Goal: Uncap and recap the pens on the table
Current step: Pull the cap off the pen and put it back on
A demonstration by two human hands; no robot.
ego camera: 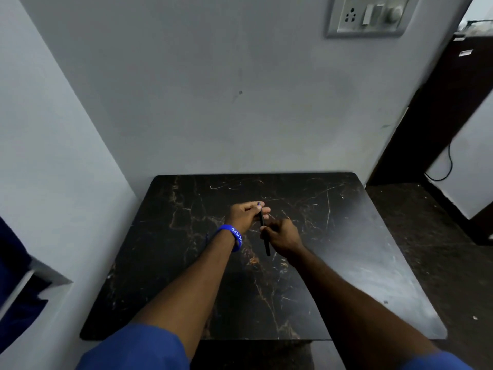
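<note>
At about 8 o'clock a blue cloth bundle (pixel 16 276) is seen at the frame edge, off the work surface. The dark marble-patterned rectangular tabletop (pixel 346 249) fills the lower centre; no other pens can be made out on it.

Just left of centre, the left hand (pixel 244 216) — a blue silicone wristband with white lettering (pixel 232 236) on its wrist — is held above the table, fingertips pinched together around the upper end of a slim black pen (pixel 264 236). A small blue spot (pixel 258 203) is visible at the fingertips; cap or nail cannot be told. The far end is likely gripped this way so the cap can be pulled or pushed along the pen's axis.

The pen is held off the table, running from 12 towards 6 o'clock, lower end free.

Immediately right, the right hand (pixel 282 235) is closed around the pen's middle, fingers curled — judged to be steadying the barrel against the other hand's pull. Whether the cap is on, off or partway is not resolvable.

At 1 o'clock, on the wall, a grey switch-and-socket plate (pixel 369 16) is mounted.
</note>
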